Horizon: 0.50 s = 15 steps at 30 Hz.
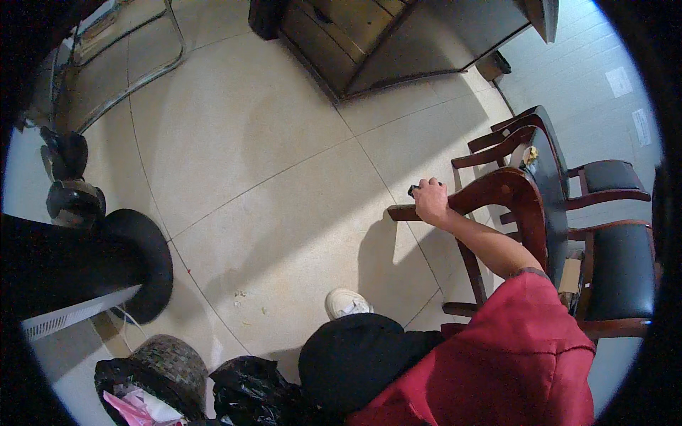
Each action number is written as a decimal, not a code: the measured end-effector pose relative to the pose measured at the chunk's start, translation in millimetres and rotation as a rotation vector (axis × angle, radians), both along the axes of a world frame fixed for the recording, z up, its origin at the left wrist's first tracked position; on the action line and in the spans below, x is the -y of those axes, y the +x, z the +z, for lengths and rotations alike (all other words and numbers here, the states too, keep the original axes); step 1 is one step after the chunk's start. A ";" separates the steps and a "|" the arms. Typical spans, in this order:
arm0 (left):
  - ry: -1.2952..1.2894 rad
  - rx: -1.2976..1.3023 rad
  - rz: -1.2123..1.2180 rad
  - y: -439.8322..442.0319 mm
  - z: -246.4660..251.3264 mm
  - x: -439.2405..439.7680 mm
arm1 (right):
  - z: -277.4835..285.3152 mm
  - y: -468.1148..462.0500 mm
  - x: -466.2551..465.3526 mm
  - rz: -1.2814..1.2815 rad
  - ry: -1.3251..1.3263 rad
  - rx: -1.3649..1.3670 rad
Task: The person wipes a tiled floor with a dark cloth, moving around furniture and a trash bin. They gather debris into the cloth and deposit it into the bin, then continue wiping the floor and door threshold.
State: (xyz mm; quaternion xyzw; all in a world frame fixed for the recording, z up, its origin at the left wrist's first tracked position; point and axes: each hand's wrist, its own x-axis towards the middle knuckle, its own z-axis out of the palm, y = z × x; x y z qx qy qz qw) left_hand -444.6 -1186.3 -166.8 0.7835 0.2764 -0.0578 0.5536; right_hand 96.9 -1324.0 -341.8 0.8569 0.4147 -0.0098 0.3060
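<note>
My right hand (431,201) is at the right of centre, at the end of a red-sleeved arm. Its fingers are curled around a small black object (413,190), of which only the ends show; what it is I cannot tell. The hand lies over the curved armrest of a dark-red wooden chair (501,186) with a black back; whether it touches the wood is unclear. My left hand is out of view. Before me is a beige tiled floor (277,170), with my white shoe (347,303) at the bottom centre.
A wooden desk (341,58) stands at the top. More black-seated chairs (620,271) line the right wall. At lower left are a bin (170,362) with papers, a black plastic bag (256,388) and a black round base (154,266). A metal-tube frame (128,90) is at upper left.
</note>
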 end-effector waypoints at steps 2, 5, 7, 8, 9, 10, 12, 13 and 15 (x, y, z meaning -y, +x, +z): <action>-0.063 -0.076 0.018 6.9 1.4 -4.3 | 1.4 5.4 4.9 0.002 -0.024 -0.007; -0.087 -0.126 -0.009 19.7 -5.1 -17.7 | 3.9 13.1 14.6 -0.002 -0.033 -0.024; -0.111 -0.182 -0.032 27.3 -12.1 -25.4 | 3.3 19.5 20.5 -0.023 -0.052 -0.028; -0.115 -0.202 -0.054 29.8 -16.2 -28.8 | 2.1 23.4 23.3 -0.053 -0.081 -0.020; -0.116 -0.223 -0.075 31.8 -20.7 -30.3 | -0.4 28.0 26.5 -0.090 -0.084 -0.022; -0.118 -0.249 -0.099 33.2 -24.6 -31.4 | -3.5 33.3 29.8 -0.083 -0.018 -0.015; -0.062 -0.229 -0.108 35.8 -32.2 -30.8 | -15.5 46.3 36.7 -0.134 0.055 0.012; -0.035 -0.217 -0.116 37.4 -34.9 -28.9 | -25.6 52.4 39.5 -0.160 0.171 0.036; -0.014 -0.244 -0.100 40.4 -37.1 -26.0 | -52.3 64.1 40.6 -0.338 0.578 -0.041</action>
